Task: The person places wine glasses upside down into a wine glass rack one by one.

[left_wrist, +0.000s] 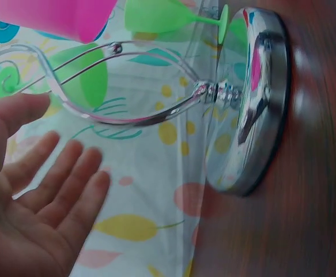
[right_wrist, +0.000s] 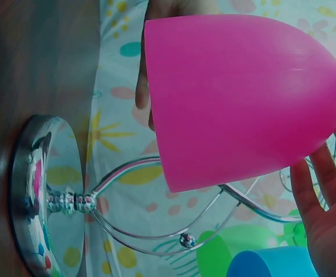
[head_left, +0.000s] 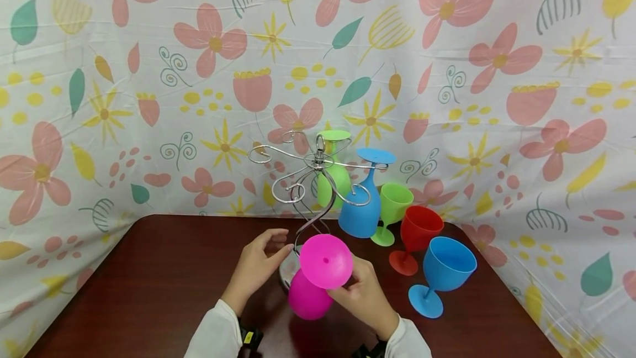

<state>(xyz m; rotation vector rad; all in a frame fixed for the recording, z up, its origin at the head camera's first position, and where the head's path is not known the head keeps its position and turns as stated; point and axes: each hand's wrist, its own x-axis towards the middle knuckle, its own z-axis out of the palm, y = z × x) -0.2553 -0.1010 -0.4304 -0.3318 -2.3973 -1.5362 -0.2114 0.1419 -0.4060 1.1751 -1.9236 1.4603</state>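
- Flowered cloth (head_left: 226, 173) backs the dark reddish-brown counter (head_left: 164, 286) before you.
- Pink goblet (head_left: 310, 297): upside down, lifted off the counter, in front of the rack's lower part; its foot faces up.
- Your right hand (head_left: 365, 294) has it, fingers curled in near the stem end of the bowl.
- Your left hand (head_left: 255, 267): fingers loosely curved, well spread from the thumb, gripping nothing, beside the rack's lower part.
- Metal rack (head_left: 319, 163): curled arms on top, round shiny base (left_wrist: 263, 109) on the counter.
- Hanging green goblet (head_left: 335, 184) and hanging blue goblet (head_left: 359, 211): inverted, at the rack's far and right sides.
- Right of these, upright on the counter: green goblet (head_left: 395, 203), red goblet (head_left: 419, 231), blue goblet (head_left: 447, 264).
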